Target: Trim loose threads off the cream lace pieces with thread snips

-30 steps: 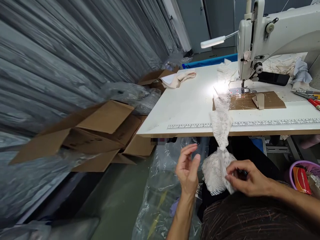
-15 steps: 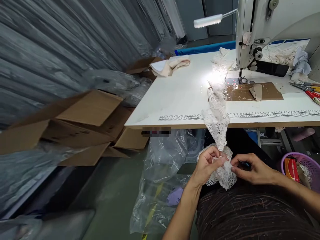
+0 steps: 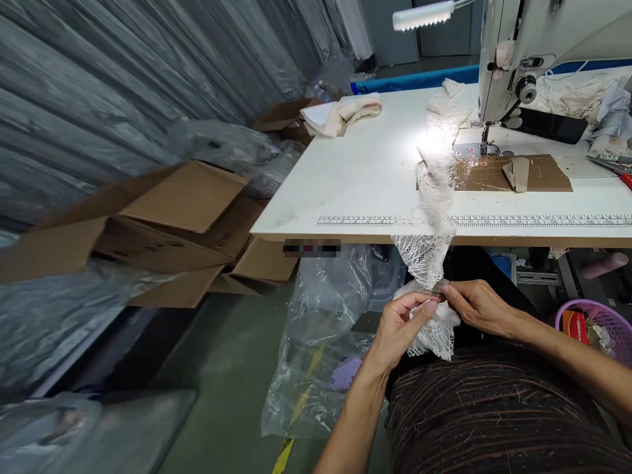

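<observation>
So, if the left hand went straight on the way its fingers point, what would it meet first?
Past the lace it holds, the left hand would probably meet the right hand; depth is unclear.

No clearly readable text, even on ruler [image 3: 538,222]

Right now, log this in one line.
left hand: pinching white lace | right hand: at white lace | white lace: hangs over table edge

The white table [image 3: 340,178] bears lace [image 3: 435,181], a brown sheet [image 3: 548,174] and probably a phone [image 3: 553,125].
</observation>
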